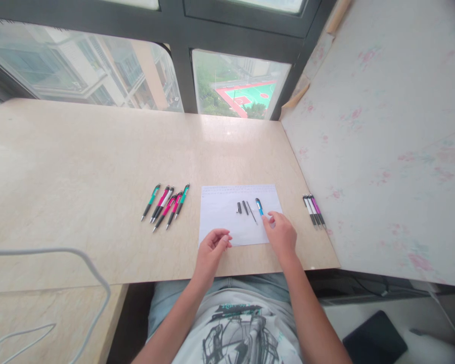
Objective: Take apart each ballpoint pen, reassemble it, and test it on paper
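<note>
Over the lower left part of a white paper sheet (216, 212), my left hand (212, 247) hovers with loosely curled fingers, slightly apart and holding nothing visible. My right hand (282, 233) is at the sheet's right side, thumb and fingers apart. Its thumb tip is at the lower end of a blue pen barrel (259, 205) with a dark top, seemingly touching it. Left of the barrel lie loose pen parts: a thin dark refill (252, 213), a short black tube (245, 208) and a small black piece with a clip (239, 208).
Several green, pink and white pens (167, 205) lie left of the sheet. More white and purple pens (314, 211) lie by the wallpapered wall (382, 151) on the right. A white cable (94, 268) loops at the lower left. Windows line the table's (98, 151) far edge.
</note>
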Available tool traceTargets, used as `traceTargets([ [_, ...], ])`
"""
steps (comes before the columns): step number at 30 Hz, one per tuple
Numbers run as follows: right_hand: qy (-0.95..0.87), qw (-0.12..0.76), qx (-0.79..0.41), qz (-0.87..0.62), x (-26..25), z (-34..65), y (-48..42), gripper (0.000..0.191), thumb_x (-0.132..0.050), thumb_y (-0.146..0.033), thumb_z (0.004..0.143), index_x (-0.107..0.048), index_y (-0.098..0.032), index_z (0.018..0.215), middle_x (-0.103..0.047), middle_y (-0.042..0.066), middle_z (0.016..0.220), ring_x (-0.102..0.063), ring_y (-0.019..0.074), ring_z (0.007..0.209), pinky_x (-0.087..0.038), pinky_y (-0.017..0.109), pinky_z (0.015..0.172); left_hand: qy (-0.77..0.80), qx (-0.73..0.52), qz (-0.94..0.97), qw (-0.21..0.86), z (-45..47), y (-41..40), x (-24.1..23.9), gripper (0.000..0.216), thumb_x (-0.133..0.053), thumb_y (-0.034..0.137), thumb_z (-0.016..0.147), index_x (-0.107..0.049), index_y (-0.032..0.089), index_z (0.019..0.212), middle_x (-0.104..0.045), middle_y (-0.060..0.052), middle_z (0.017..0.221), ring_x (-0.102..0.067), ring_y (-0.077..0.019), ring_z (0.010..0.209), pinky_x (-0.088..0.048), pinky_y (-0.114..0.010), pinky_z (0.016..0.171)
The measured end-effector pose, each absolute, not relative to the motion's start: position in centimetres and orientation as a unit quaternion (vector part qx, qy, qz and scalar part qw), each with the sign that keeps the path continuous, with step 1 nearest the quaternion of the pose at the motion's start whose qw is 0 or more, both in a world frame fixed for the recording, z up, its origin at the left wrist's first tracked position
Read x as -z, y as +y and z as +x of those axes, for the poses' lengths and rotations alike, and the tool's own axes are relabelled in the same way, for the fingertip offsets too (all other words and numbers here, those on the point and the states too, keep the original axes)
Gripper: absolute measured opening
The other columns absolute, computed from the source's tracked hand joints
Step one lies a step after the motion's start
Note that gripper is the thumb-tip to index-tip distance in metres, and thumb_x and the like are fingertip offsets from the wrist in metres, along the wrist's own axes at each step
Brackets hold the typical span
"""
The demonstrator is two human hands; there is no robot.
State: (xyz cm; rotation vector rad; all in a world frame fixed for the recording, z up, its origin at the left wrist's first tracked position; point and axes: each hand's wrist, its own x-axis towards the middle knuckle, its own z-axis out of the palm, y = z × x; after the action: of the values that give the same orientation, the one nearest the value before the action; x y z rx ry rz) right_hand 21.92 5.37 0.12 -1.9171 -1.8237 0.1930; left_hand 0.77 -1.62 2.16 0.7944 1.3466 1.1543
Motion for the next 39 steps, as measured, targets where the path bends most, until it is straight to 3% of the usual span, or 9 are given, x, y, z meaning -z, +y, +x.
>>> traceTargets([
  [3, -0.664, 0.274, -0.081, -0.69, -0.4, 21.7, 4.3, 0.027, -0.048, -0.037, 0.093, -0.066, -0.019, 0.083, -0.065, 0.003, 0.074, -0.054, 0.0156, 0.065, -0.033, 0.026, 0.06, 0.582, -0.48, 0.416, 0.507, 0.4, -1.7, -2.0, 0.022, -0.056, 0.035, 0.088, -0.063, 0.017, 0.1, -0.069, -0.006, 0.088, -0.063, -0.0167, 0.075, -0.049, -0.029, 0.071],
  [8, -0.711, 0.323, -0.12, -0.613, 0.1, 21.4, 1.4, 0.028, -0.048, -0.03, 0.094, -0.062, -0.018, 0.074, -0.057, 0.0, 0.064, -0.048, 0.0125, 0.057, -0.036, 0.025, 0.06, 0.571, -0.399, 0.662, 0.277, -0.6, -2.0, -1.5, 0.016, -0.047, 0.022, 0.092, -0.063, 0.02, 0.096, -0.067, -0.007, 0.092, -0.061, -0.0194, 0.085, -0.047, -0.033, 0.077],
  [12, -0.72, 0.338, -0.124, -0.594, 1.0, 21.4, 0.0, 0.028, -0.048, -0.028, 0.095, -0.061, -0.018, 0.072, -0.054, -0.001, 0.062, -0.047, 0.0124, 0.056, -0.036, 0.025, 0.06, 0.567, -0.311, 0.743, 0.172, -1.1, -2.1, -1.0, 0.014, -0.047, 0.02, 0.093, -0.061, 0.02, 0.095, -0.066, -0.007, 0.09, -0.059, -0.0208, 0.083, -0.045, -0.035, 0.077],
  [28, -0.657, 0.312, -0.213, -0.652, 1.0, 21.7, 1.3, 0.029, -0.049, -0.036, 0.092, -0.065, -0.018, 0.077, -0.064, 0.002, 0.069, -0.055, 0.0141, 0.059, -0.04, 0.025, 0.061, 0.567, -0.244, 0.774, 0.144, -1.2, -1.6, -0.5, 0.015, -0.046, 0.018, 0.093, -0.06, 0.02, 0.097, -0.063, -0.007, 0.089, -0.058, -0.0214, 0.082, -0.047, -0.036, 0.075],
  [35, -0.654, 0.233, -0.073, -0.717, -0.1, 20.7, 5.2, 0.026, -0.053, -0.037, 0.09, -0.065, -0.019, 0.104, -0.065, 0.006, 0.091, -0.06, 0.0193, 0.08, -0.036, 0.027, 0.061, 0.552, -0.281, 0.775, 0.123, -1.1, -2.0, -0.5, 0.019, -0.045, 0.013, 0.092, -0.061, 0.019, 0.1, -0.065, -0.008, 0.093, -0.058, -0.0216, 0.085, -0.049, -0.037, 0.078],
  [39, -0.651, 0.187, -0.075, -0.732, -0.3, 20.4, 6.3, 0.019, -0.056, -0.034, 0.088, -0.066, -0.019, 0.095, -0.065, 0.007, 0.098, -0.059, 0.0181, 0.078, -0.033, 0.026, 0.058, 0.551, -0.312, 0.763, 0.131, -1.3, -2.2, -0.3, 0.021, -0.045, 0.013, 0.092, -0.062, 0.02, 0.102, -0.065, -0.008, 0.093, -0.059, -0.021, 0.086, -0.05, -0.037, 0.078],
])
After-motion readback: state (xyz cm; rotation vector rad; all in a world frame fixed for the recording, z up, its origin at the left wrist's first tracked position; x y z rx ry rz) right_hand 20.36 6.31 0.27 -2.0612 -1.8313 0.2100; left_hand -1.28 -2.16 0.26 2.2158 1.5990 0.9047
